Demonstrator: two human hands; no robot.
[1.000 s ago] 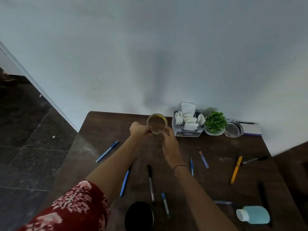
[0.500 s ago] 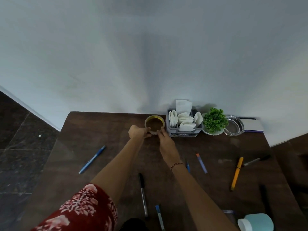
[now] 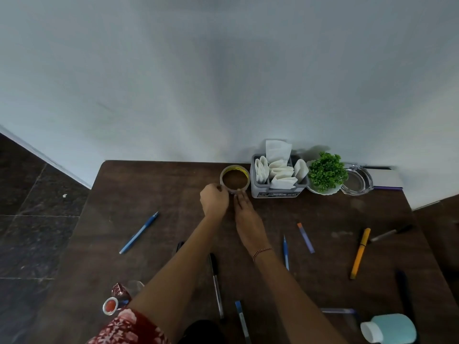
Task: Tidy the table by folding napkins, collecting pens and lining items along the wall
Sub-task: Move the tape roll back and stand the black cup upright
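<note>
The tape roll point(image 3: 234, 179) lies flat on the dark surface point(image 3: 154, 184), close to the wall point(image 3: 223, 83) and just beside the grey napkin holder point(image 3: 275, 193). From where I stand I cannot tell whether the two touch. The person's left hand point(image 3: 214, 200) is curled at the roll's left rim and looks to be pinching it. The right hand point(image 3: 244, 207) has its fingers laid out straight, tips against the near edge, grasping nothing.

This looks like seating the roll into the row along the wall. It would go best as a slide rather than a lift: nudge the roll until it lines up with the holder, then take both hands away cleanly so it isn't dragged out of line.

Past the holder, the small green plant point(image 3: 326, 171), the glass ashtray point(image 3: 370, 181) and a notebook point(image 3: 385, 178) already stand in that row. The pens are not yet collected: a blue pen point(image 3: 139, 232) lies off to the left, an orange pen point(image 3: 359, 253) to the right, and others lie around the forearms.
</note>
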